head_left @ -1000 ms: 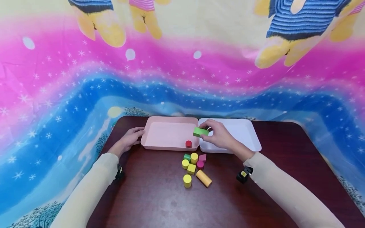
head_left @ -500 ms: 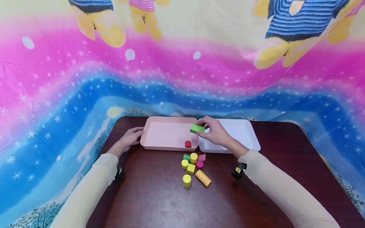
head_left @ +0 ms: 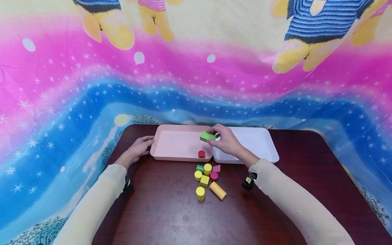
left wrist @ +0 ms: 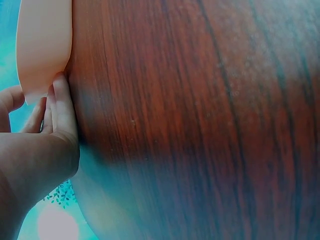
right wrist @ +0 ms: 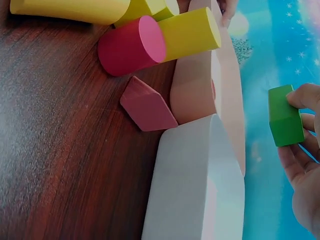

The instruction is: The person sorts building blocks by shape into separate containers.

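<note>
In the head view my right hand [head_left: 226,139] pinches a green rectangular block [head_left: 207,136] between thumb and fingers, above the right end of the pink tray [head_left: 174,158]. The right wrist view shows the thumb on one face of the block and fingers behind it, held up off the trays. A red cylinder [head_left: 201,154] sits in the pink tray's near right corner. My left hand [head_left: 137,149] touches that tray's left end with fairly straight fingers. In the left wrist view the fingers [left wrist: 64,107] lie against the tray's outer wall, low by the table.
A white tray [head_left: 254,146] adjoins the pink one on the right. In front lie several blocks: yellow cylinders, one of them nearest [head_left: 200,193], a yellow cube [head_left: 204,180], a green block [head_left: 200,168], a magenta cylinder [head_left: 214,176], a pink block [head_left: 216,169] and an orange cylinder [head_left: 217,190].
My right hand has moved left with the green block, from the border of the two trays to over the pink tray. The left hand stays at the tray's end.
</note>
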`<state>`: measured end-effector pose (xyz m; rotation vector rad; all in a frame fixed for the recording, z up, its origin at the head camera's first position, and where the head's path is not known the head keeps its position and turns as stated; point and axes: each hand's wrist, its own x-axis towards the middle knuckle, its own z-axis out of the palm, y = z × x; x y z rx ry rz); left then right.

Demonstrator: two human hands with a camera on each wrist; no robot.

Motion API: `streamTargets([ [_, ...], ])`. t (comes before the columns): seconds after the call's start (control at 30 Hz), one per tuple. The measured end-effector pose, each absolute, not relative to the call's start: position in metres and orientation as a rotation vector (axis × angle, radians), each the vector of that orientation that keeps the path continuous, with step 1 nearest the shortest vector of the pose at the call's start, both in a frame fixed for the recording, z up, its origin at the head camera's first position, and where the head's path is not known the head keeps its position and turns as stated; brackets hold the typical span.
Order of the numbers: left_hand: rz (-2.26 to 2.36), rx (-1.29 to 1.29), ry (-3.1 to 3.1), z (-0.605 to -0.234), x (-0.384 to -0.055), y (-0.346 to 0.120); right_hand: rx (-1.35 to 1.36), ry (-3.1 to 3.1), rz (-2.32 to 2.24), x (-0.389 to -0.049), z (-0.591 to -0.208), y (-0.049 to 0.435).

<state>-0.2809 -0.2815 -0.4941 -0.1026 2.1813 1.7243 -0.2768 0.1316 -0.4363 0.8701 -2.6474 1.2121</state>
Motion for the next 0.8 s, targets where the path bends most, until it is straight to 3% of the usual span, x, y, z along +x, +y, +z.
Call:
streamTargets([
  [0.8, 1.717, -0.095, 2.195, -0.497, -0.281, -0.283, 0.760, -2.724, 1.312, -0.293, -0.458, 0.119],
])
